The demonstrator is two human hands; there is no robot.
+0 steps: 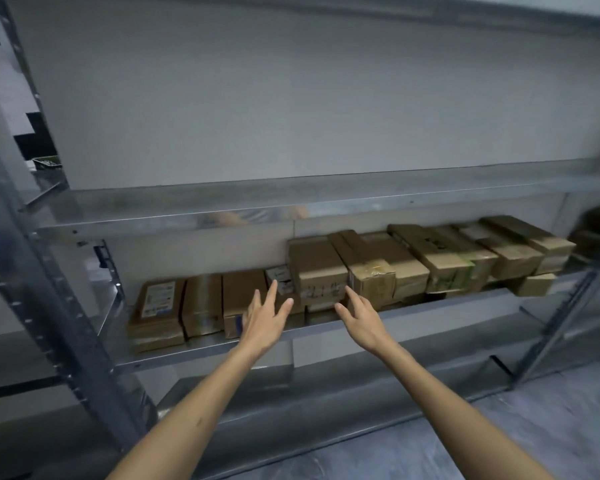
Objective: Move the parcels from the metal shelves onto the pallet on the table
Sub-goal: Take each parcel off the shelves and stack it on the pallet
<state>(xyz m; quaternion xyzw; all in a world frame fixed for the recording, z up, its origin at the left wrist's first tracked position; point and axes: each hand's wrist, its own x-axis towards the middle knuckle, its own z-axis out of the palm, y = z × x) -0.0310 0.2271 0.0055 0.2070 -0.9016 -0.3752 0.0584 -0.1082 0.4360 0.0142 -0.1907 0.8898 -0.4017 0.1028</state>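
Both hands were out toward the mid level of the grey galvanised metal shelf rack (430,315), nothing held. Left hand (262,322): fingers spread wide, tips by a small white-labelled carton (280,277). Right hand (361,318): fingers loosely spread, tips just below the front face of the brown taped cardboard box (317,270). Contact w/ either: couldn't tell.

That box sat between the hands, on top of flatter parcels, near the shelf's front edge, approx mid-row. The other brown cardboard parcels (447,258) ran toward the shelf's right end, two layers in places. Flat brown cartons (158,306) lay at the left end. Pallet + table not in view.

Handling, my read:
- Rigid corrugated card w/ tape seams, prob light-to-medium. Card gives decent friction, not slippery.
- Box ran long front-to-back, so most of the weight sat behind the front face.
- Best hold: palms on the two long sides, fingers under the bottom edge once it's slid fwd past the shelf's front edge.
- Risk: the neighbour box (371,271) touching its right side could drag along, and the parcels underneath could shift.
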